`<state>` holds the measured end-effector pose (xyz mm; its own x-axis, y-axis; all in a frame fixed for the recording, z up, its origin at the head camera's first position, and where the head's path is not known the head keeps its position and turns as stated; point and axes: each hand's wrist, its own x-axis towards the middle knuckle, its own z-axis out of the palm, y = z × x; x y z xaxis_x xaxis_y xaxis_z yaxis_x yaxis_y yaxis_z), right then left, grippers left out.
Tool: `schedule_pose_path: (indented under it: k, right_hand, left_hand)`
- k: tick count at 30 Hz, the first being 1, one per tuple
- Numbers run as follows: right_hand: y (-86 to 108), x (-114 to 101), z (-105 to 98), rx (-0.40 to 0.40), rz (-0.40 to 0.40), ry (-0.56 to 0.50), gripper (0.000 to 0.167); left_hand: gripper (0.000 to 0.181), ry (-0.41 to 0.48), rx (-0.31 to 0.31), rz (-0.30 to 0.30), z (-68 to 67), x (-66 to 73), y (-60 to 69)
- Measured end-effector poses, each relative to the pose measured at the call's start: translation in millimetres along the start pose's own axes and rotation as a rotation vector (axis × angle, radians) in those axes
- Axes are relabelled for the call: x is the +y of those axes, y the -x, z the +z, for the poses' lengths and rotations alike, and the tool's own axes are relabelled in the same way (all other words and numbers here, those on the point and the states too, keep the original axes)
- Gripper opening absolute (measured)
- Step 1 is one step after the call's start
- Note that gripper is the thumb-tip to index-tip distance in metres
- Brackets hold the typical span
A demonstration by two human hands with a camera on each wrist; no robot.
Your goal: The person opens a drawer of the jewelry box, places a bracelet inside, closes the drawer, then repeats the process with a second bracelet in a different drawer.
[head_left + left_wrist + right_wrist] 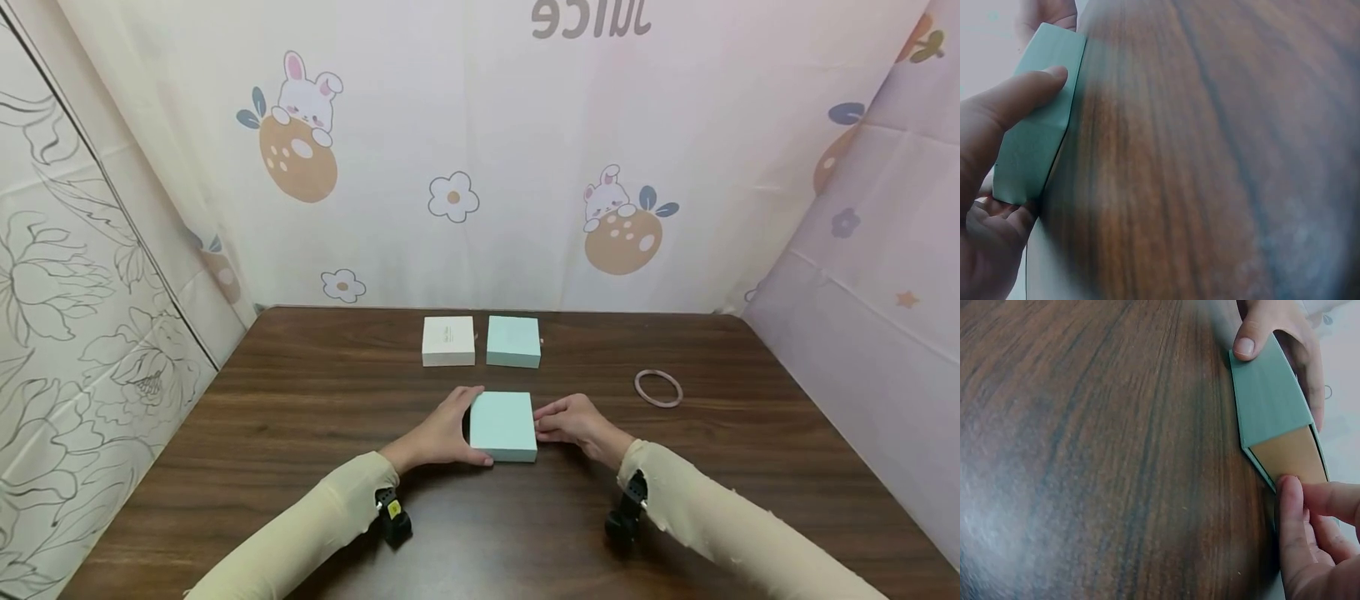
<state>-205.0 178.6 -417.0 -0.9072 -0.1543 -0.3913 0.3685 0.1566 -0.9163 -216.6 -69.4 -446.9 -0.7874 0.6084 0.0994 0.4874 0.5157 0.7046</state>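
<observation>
A mint-green drawer box (pixel 502 423) lies flat on the wooden table between both hands. My left hand (pixel 442 429) grips it from the left, the thumb along the near side and the fingers at the far side. At its right end is my right hand (pixel 577 423). The right wrist view shows a tan end face (pixel 1291 453) set inside the green sleeve. There the thumb and index finger of the right hand (pixel 1319 544) meet in a pinch at that face; what lies between the fingertips is hidden.
Behind stand a white box (pixel 448 342) and another mint-green box (pixel 513 342), side by side, each with a small tab on its right. A pale ring-shaped bangle (pixel 658 389) lies to the right. Patterned curtains (pixel 487 167) border the table's back and sides.
</observation>
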Motion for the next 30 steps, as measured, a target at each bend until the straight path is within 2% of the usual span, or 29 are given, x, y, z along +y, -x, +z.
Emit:
schedule_pose_path:
  k: [7,14,22,30]
  right_hand:
    - [0.0,-1.6,-1.3,-0.015,0.010,-0.005,0.022]
    - [0.4,-1.4,-2.0,-0.027,0.007,0.000,0.023]
    - [1.4,-0.8,-3.8,-0.040,0.000,0.004,0.022]
    - [2.8,-1.1,-5.3,-0.030,0.009,0.004,0.021]
  left_hand:
    - [0.107,0.000,0.002,-0.003,-0.4,0.5,0.3]
    - [0.106,-0.013,0.010,0.030,0.0,-1.3,0.8]
    - [0.107,-0.002,-0.026,-0.012,-3.2,1.9,0.9]
    - [0.107,-0.008,-0.034,-0.019,-3.6,1.3,0.8]
